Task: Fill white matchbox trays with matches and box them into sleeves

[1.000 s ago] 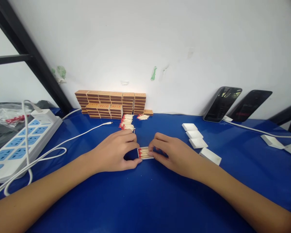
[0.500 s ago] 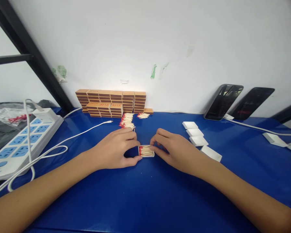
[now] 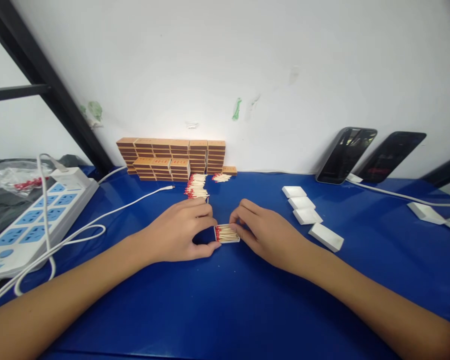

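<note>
A small white tray full of red-tipped matches (image 3: 227,234) lies on the blue table (image 3: 217,300) between my hands. My left hand (image 3: 180,231) is curled at its left end, thumb and fingers pinching it. My right hand (image 3: 264,232) is closed on its right end, fingertips pressed on the matches. A loose pile of matches (image 3: 197,187) lies just behind my left hand, with a smaller pile (image 3: 221,178) further back.
Stacked brown matchboxes (image 3: 172,159) stand against the wall. Several empty white trays (image 3: 307,216) lie to the right. A power strip (image 3: 33,220) with white cables (image 3: 97,220) sits at left. Two dark phones (image 3: 345,155) lean on the wall at right.
Both hands stay on the match tray. The right fingers have shifted a little along the matches, and the tray shows more fully.
</note>
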### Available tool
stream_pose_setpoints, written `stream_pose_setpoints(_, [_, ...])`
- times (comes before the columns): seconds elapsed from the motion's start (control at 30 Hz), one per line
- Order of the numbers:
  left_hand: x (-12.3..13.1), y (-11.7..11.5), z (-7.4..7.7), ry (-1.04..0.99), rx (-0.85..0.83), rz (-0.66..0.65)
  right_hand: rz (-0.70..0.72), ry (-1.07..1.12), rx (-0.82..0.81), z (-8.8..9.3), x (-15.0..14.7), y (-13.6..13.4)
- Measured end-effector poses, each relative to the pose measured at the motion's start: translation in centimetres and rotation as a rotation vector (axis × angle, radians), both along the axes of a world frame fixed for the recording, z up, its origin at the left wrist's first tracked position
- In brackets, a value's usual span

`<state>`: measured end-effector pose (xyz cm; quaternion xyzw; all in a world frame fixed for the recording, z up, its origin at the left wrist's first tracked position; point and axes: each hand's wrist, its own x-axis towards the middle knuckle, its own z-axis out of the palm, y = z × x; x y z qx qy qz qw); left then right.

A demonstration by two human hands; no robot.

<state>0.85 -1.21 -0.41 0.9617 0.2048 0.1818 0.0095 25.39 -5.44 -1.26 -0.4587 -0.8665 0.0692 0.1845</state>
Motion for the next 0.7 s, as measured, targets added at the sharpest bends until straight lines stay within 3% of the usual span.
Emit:
stream_pose_setpoints(0.2, [0.15, -0.13, 0.01, -0.011, -0.024, -0.013, 0.047, 0.115, -0.009, -0.08, 0.04, -0.20])
stream_pose_setpoints(0.53, [0.30, -0.24, 0.04, -0.017, -0.032, -0.018, 0.154, 0.037, 0.009, -0.41, 0.11, -0.04])
stream_pose_setpoints(0.7, [0.28, -0.29, 0.01, -0.020, -0.029, -0.018, 0.123, 0.059, -0.004, -0.13, 0.03, -0.24])
